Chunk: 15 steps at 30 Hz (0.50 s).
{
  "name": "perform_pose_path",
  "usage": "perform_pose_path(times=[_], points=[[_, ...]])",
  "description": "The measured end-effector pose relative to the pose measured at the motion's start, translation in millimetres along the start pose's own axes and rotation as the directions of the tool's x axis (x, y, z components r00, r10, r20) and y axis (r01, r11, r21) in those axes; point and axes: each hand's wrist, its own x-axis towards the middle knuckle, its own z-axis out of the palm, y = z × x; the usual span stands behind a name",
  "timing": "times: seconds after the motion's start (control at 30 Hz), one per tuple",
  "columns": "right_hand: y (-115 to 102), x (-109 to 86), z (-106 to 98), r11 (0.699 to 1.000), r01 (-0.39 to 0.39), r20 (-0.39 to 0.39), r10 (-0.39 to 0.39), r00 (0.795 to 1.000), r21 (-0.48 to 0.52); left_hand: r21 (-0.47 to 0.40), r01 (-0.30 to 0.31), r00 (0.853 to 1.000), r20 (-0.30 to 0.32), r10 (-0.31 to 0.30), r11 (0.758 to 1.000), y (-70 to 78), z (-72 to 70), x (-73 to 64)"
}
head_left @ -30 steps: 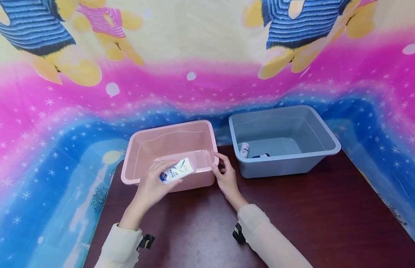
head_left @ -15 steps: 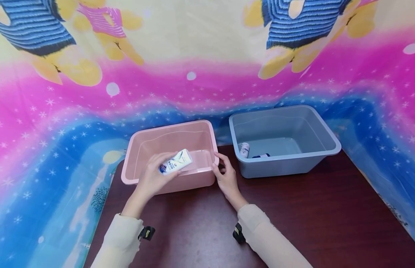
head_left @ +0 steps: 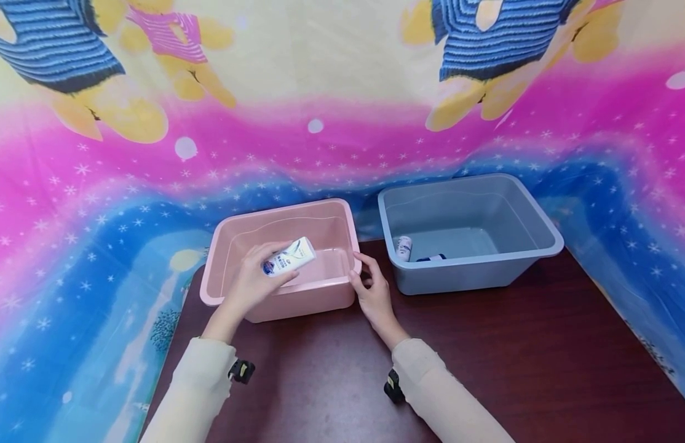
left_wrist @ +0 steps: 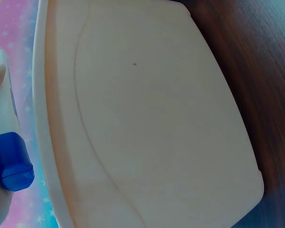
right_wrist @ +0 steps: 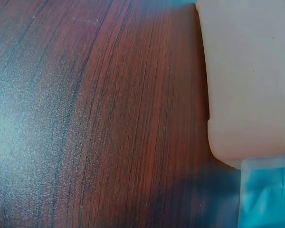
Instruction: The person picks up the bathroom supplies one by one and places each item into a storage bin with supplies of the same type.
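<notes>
My left hand (head_left: 254, 274) grips a white flat bottle (head_left: 289, 256) with a blue label mark, above the opening of the pink plastic bin (head_left: 276, 220). In the left wrist view, the bottle's blue cap (left_wrist: 13, 161) shows between parts of the hand, at the left edge. My right hand (head_left: 371, 288) holds the right rim of the pink bin near its front corner, fingertips over the rim and thumb on the front. In the right wrist view, only the bin's pale wall (right_wrist: 251, 85) shows; the hand itself is almost wholly out of frame.
A grey-blue bin (head_left: 459, 272) stands to the right, with a small white cylindrical container (head_left: 403, 248) and a dark blue item (head_left: 431, 257), partly hidden, inside. Both bins are on a dark wooden table (head_left: 331, 381). A printed cloth (head_left: 315, 74) hangs behind.
My left hand has moved forward with the bottle, which now appears higher over the pink bin's opening. The right hand and both bins look unmoved.
</notes>
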Motion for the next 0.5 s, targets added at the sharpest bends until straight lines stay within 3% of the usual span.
perform_pose_path(times=[0.5], points=[[0.4,-0.1,0.4,1.0,-0.007,0.002,0.007,1.0,-0.017,-0.011,0.035,0.999,0.041,-0.035,0.999,-10.5,2.1,11.6]])
